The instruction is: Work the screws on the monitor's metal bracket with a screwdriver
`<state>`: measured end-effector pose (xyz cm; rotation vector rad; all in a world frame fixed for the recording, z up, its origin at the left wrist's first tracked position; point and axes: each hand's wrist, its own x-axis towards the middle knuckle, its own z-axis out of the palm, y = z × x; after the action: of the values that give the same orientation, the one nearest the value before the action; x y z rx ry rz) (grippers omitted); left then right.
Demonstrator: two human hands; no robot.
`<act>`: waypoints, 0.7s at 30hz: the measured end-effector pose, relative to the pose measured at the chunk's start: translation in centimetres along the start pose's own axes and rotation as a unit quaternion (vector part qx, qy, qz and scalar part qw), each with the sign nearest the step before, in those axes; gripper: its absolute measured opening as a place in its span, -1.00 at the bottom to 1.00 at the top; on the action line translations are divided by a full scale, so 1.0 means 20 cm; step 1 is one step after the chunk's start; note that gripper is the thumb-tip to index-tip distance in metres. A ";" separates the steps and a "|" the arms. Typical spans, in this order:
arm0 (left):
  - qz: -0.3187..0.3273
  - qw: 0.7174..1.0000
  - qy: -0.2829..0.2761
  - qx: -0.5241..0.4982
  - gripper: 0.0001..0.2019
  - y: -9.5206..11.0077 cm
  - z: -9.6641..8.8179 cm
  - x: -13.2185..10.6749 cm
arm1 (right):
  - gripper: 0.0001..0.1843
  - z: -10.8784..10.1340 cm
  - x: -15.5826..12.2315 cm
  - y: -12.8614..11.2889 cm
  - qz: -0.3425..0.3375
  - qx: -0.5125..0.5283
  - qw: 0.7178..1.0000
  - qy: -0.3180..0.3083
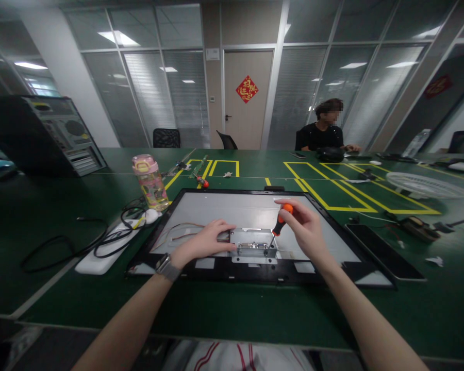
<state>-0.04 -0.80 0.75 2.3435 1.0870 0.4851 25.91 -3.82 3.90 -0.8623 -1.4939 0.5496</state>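
Observation:
In front of me lies a flat display panel (232, 206) with a black frame and a pale grey back. A silver metal bracket (251, 237) is on its lower middle part. My left hand (209, 239), with a watch on the wrist, steadies the bracket's left side between thumb and fingers. In my right hand (303, 226) is a screwdriver (282, 219) with an orange and black handle, held tilted. Its tip reaches the bracket's right end; whether it sits in a screw cannot be made out. Thin wires (178, 226) run across the panel left of the bracket.
Left of the panel are a pink bottle (150, 183), a white power strip (106, 247) and black cables (62, 242). Another screwdriver (202, 181) lies behind it. To the right are a dark flat slab (382, 252) and a multimeter-like device (412, 226). A person (322, 131) sits across the table.

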 end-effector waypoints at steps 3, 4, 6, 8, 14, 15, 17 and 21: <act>-0.002 1.000 -0.002 0.000 -0.45 0.00 0.00 0.00 | -0.75 -0.01 0.00 0.01 0.014 0.040 0.999 -0.022; -0.002 1.000 -0.002 0.000 -0.45 0.00 0.00 0.00 | -0.77 -0.01 0.00 0.02 0.009 0.049 0.998 -0.024; -0.001 1.000 -0.001 0.001 -0.45 -0.01 0.00 0.00 | -0.83 -0.01 0.00 0.03 -0.001 0.055 0.998 -0.022; 0.001 1.000 0.001 0.003 -0.45 -0.01 0.00 0.00 | -0.89 -0.01 0.00 0.03 0.002 0.059 0.998 -0.014; -0.003 1.000 -0.002 -0.001 -0.45 0.00 0.00 0.00 | -0.75 0.00 0.00 0.03 0.035 0.090 0.995 -0.039; -0.005 1.000 -0.002 -0.001 -0.45 0.00 0.00 0.00 | -0.76 0.00 0.00 0.03 0.033 0.096 0.994 -0.044; -0.007 1.000 -0.003 -0.001 -0.44 0.01 0.00 0.00 | -0.79 0.00 0.00 0.03 0.022 0.089 0.995 -0.041; -0.003 1.000 -0.002 -0.001 -0.44 0.00 0.00 0.00 | -0.87 0.01 0.00 0.02 0.002 0.025 1.000 -0.001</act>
<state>-0.06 -0.81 0.80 2.3385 1.0896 0.4782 25.86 -3.52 3.65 -0.8269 -1.4748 0.5878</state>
